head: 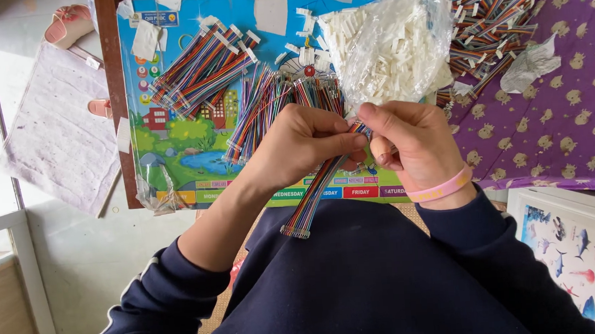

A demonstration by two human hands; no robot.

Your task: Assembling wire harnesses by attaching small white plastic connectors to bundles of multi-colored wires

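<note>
My left hand (303,142) and my right hand (409,143) meet over my lap, both pinching one end of a rainbow ribbon cable (313,200). The cable hangs down toward my dark blue sweater and ends in a small connector. A pink wristband sits on my right wrist. Just beyond my hands lies a clear plastic bag (390,44) full of small white connectors. Bundles of multicoloured wires (202,66) lie on a colourful picture board (172,137) in front of me.
A large heap of finished rainbow cables (494,10) covers a purple patterned cloth (570,123) at the right, with a crumpled clear wrapper (529,67) on it. A grey mat (57,126) and pink slippers (72,22) lie on the floor at left. A sea-animal box (584,246) stands lower right.
</note>
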